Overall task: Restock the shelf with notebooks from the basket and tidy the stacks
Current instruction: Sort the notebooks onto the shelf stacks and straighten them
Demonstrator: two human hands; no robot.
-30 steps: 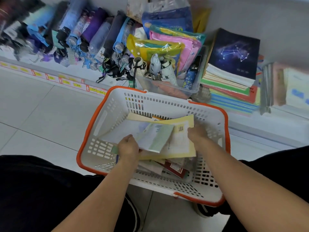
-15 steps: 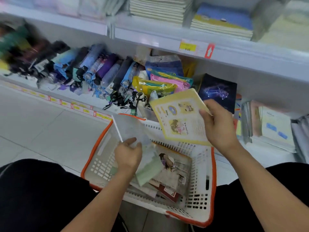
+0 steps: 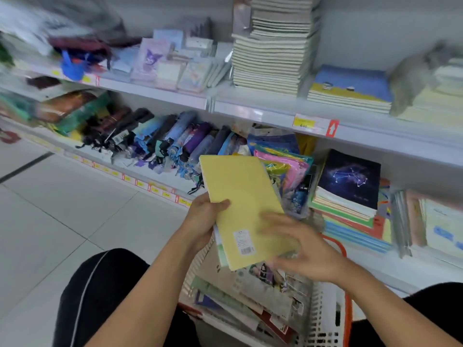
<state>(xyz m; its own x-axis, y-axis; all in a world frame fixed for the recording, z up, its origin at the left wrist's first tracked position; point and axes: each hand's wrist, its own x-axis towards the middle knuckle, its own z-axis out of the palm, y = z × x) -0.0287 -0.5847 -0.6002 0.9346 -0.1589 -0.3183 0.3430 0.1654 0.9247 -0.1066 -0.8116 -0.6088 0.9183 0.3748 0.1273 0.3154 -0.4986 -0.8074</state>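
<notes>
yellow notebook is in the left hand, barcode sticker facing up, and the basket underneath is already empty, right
Not quite. The head view shows the basket under the hands is not empty: several notebooks lie in it. The rest stands: the left hand grips the yellow notebook with its barcode sticker facing up.

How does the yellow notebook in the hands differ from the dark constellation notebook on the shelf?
The yellow notebook is plain and pale, with a barcode sticker; the constellation notebook is dark with star lines. The yellow one is held above the basket, gripped by the left hand; the constellation one tops a stack. Both are thin softcovers.
</notes>
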